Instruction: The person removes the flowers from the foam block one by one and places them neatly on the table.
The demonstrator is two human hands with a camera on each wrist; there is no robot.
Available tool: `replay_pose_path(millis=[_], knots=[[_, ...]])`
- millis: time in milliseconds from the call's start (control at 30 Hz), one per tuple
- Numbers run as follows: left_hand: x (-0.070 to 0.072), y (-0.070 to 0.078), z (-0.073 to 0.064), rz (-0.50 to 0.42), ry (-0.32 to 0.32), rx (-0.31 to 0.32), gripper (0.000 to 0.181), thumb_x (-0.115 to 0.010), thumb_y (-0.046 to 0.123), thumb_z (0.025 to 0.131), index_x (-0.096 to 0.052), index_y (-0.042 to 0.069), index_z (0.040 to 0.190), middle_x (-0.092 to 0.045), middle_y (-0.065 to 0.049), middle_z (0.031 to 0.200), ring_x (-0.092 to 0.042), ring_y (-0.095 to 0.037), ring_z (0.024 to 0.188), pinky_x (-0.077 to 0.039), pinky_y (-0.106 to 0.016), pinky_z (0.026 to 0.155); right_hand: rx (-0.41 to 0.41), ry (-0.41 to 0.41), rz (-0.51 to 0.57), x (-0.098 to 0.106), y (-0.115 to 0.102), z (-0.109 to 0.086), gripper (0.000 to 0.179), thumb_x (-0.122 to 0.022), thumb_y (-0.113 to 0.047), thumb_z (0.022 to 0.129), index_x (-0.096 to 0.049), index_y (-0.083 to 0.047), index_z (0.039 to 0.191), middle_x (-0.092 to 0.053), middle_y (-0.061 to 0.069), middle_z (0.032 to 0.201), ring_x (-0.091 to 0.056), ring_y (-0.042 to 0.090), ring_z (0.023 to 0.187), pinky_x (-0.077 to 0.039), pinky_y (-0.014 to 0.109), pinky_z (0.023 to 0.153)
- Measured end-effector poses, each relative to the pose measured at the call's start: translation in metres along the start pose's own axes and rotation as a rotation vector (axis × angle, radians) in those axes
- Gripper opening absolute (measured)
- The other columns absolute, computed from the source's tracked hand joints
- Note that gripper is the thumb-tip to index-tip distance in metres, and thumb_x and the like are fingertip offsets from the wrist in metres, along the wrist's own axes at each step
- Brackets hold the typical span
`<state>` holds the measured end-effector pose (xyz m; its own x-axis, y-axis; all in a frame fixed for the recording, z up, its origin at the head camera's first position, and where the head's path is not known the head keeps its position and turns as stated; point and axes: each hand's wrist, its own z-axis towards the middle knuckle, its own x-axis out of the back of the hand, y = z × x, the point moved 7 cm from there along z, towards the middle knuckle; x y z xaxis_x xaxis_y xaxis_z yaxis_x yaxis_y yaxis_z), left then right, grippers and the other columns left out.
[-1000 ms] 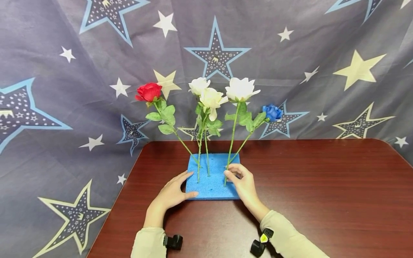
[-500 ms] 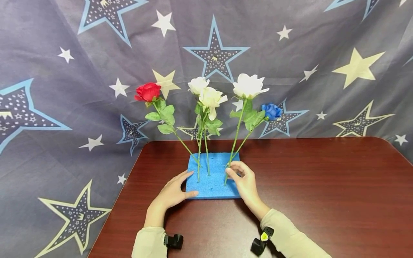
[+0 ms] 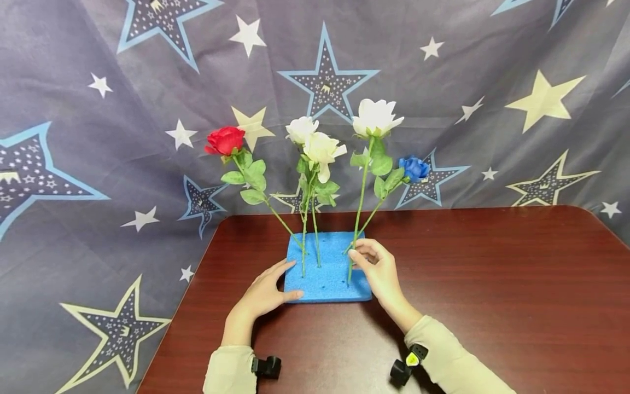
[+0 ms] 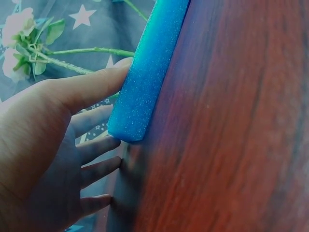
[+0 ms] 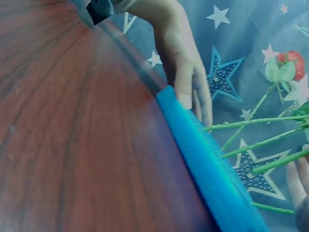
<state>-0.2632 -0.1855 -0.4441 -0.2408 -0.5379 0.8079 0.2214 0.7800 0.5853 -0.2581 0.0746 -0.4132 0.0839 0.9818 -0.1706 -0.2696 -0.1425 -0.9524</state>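
My right hand (image 3: 381,271) pinches the green stem of a large white rose (image 3: 377,117) low down, over the right side of a blue foam block (image 3: 327,294). In the right wrist view that stem (image 5: 280,162) has its blunt lower end apart from the foam. Thumb and fingers of my left hand (image 3: 262,294) spread along the block's left edge; in the left wrist view the thumb touches the foam (image 4: 140,96). Standing in the block are a red rose (image 3: 225,140), a blue rose (image 3: 414,169), a white rose (image 3: 301,130) and a cream rose (image 3: 323,152).
The block lies on a dark red-brown wooden table (image 3: 492,284). Behind it hangs a grey curtain (image 3: 403,33) printed with stars. Leaves of the white and blue roses hang close together. Small holes dot the foam's top.
The white rose in my right hand tilted right, then rose, its lower end shifting slightly right off its former spot in the foam. My left hand stays at the block's edge.
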Motion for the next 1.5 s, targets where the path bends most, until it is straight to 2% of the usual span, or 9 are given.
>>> replay_pose_path(millis=[233,400,700,900,1033,1167,1367,1500], knots=[[0.002,-0.002,0.002,0.018,0.000,0.004,0.081,-0.074,0.052,0.085,-0.042,0.021,0.152,-0.033,-0.010,0.158,-0.028,-0.038,0.144,-0.027,-0.064,0.110,-0.010,-0.049,-0.061,0.006,-0.013,-0.001,0.020,-0.069,0.005,0.090,-0.062,0.011,0.108,-0.066,0.017,0.085,-0.066,0.013,0.073,-0.059,0.033,0.066],[0.001,-0.002,0.002,0.020,-0.012,0.010,0.081,-0.074,0.052,0.085,-0.042,0.021,0.153,-0.032,-0.010,0.159,-0.027,-0.038,0.145,-0.027,-0.064,0.110,-0.026,-0.093,-0.111,0.012,-0.017,-0.005,0.018,-0.070,0.002,0.090,-0.064,0.007,0.107,-0.067,0.018,0.085,-0.067,0.014,0.073,-0.060,0.036,0.067],[0.002,0.001,0.002,0.009,-0.018,0.013,0.080,-0.075,0.051,0.085,-0.042,0.023,0.153,-0.030,-0.008,0.160,-0.026,-0.037,0.145,-0.026,-0.063,0.111,-0.055,-0.146,-0.148,0.027,-0.024,-0.016,0.020,-0.068,0.004,0.090,-0.060,0.011,0.108,-0.066,0.020,0.086,-0.066,0.012,0.071,-0.059,0.044,0.069],[0.001,0.000,0.002,0.013,-0.013,0.006,0.081,-0.074,0.052,0.085,-0.041,0.023,0.153,-0.030,-0.008,0.160,-0.026,-0.036,0.146,-0.027,-0.062,0.111,-0.031,-0.190,-0.172,0.035,-0.027,-0.028,0.020,-0.068,0.006,0.090,-0.058,0.013,0.106,-0.066,0.019,0.085,-0.067,0.013,0.070,-0.060,0.039,0.068],[-0.001,-0.002,0.002,0.018,-0.015,0.008,0.080,-0.073,0.053,0.085,-0.041,0.023,0.153,-0.030,-0.008,0.160,-0.027,-0.036,0.145,-0.026,-0.062,0.111,-0.020,-0.234,-0.168,0.038,-0.030,-0.039,0.020,-0.067,0.005,0.091,-0.055,0.014,0.105,-0.066,0.021,0.085,-0.068,0.015,0.070,-0.059,0.036,0.066],[-0.002,-0.003,0.001,0.022,-0.017,0.011,0.081,-0.073,0.052,0.085,-0.041,0.023,0.153,-0.030,-0.007,0.160,-0.027,-0.035,0.146,-0.027,-0.061,0.112,-0.045,-0.267,-0.149,0.042,-0.032,-0.049,0.021,-0.067,0.003,0.092,-0.053,0.012,0.104,-0.066,0.021,0.085,-0.069,0.016,0.072,-0.060,0.036,0.067],[-0.002,-0.002,0.001,0.015,-0.018,0.011,0.080,-0.074,0.051,0.086,-0.041,0.023,0.153,-0.030,-0.007,0.160,-0.026,-0.035,0.146,-0.027,-0.061,0.112,-0.071,-0.291,-0.107,0.051,-0.036,-0.057,0.014,-0.065,0.003,0.092,-0.054,0.005,0.102,-0.068,0.011,0.084,-0.070,0.015,0.073,-0.060,0.038,0.067],[-0.001,0.000,0.001,0.013,-0.017,0.007,0.080,-0.074,0.050,0.086,-0.041,0.023,0.153,-0.030,-0.008,0.160,-0.027,-0.035,0.146,-0.027,-0.061,0.111,-0.075,-0.283,-0.122,0.059,-0.038,-0.060,0.013,-0.065,0.002,0.093,-0.056,0.003,0.102,-0.068,0.007,0.084,-0.069,0.015,0.073,-0.060,0.037,0.067]])
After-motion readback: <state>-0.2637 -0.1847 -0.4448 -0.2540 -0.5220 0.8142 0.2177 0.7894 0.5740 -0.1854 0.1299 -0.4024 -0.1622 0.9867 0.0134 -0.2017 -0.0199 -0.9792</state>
